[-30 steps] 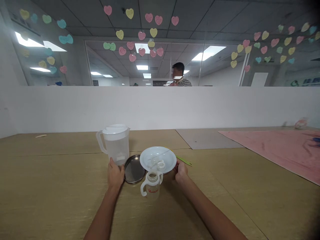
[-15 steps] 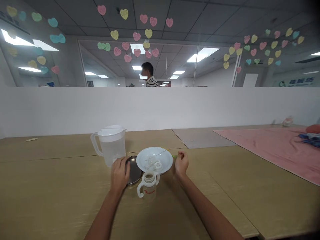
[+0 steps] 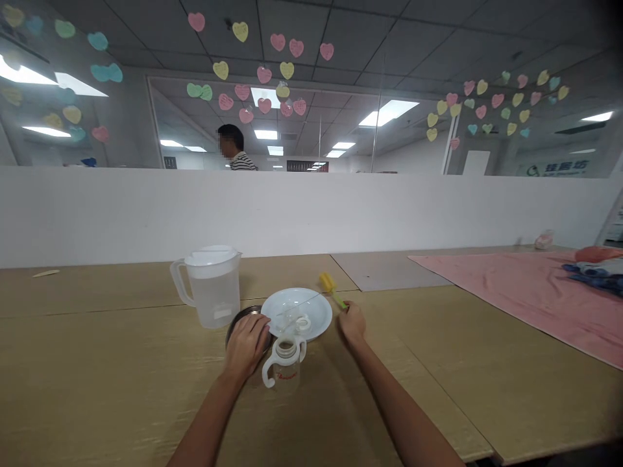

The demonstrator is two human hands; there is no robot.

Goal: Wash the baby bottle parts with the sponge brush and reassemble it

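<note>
My right hand (image 3: 353, 323) is closed around the green handle of a bottle brush (image 3: 328, 282), its yellow sponge head raised past the right rim of a white bowl (image 3: 321, 314). Inside the bowl lie clear and white small parts, among them a ring and a thin rod. My left hand (image 3: 247, 342) rests with fingers stretched over a round metal dish (image 3: 235, 321), its fingertips by the bowl's left edge; it hides much of the dish. In front of the bowl stands a lidless clear baby bottle (image 3: 287, 375) with white side handles and red lettering.
A translucent lidded pitcher (image 3: 214, 292) stands behind the dish on the left. A pink cloth (image 3: 501, 285) covers the right side, with blue and orange items at its far end. A white partition (image 3: 282, 211) bounds the table; a person (image 3: 238, 152) is beyond the glass.
The bottle brush has come up in my right hand, its head now above the bowl's right edge. My left hand has moved right over the metal dish. The person behind the glass has shifted left.
</note>
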